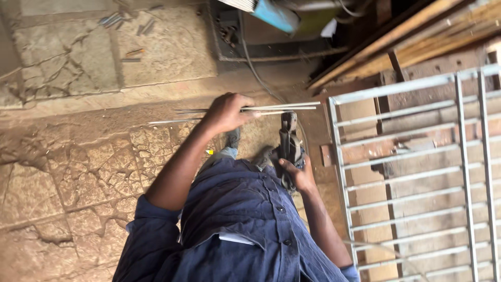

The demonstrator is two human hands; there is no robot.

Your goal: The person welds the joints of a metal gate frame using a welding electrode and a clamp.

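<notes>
My left hand point(225, 112) is closed around a small bundle of thin grey welding rods point(284, 108), which lie level and stick out on both sides of the fist. My right hand point(297, 175) grips the handle of a dark welding electrode holder point(288, 140). The holder points away from me, and its jaw sits just below the right ends of the rods. Both arms come out of rolled blue shirt sleeves. I cannot tell whether a rod is clamped in the holder's jaw.
A grey metal grille point(417, 156) of bars lies over wooden boards at the right. A dark cable point(250, 57) runs from the holder to a blue machine point(276, 15) at the top. Loose rods point(117, 21) lie on the cracked stone floor point(62, 172). Planks point(417, 36) lean at top right.
</notes>
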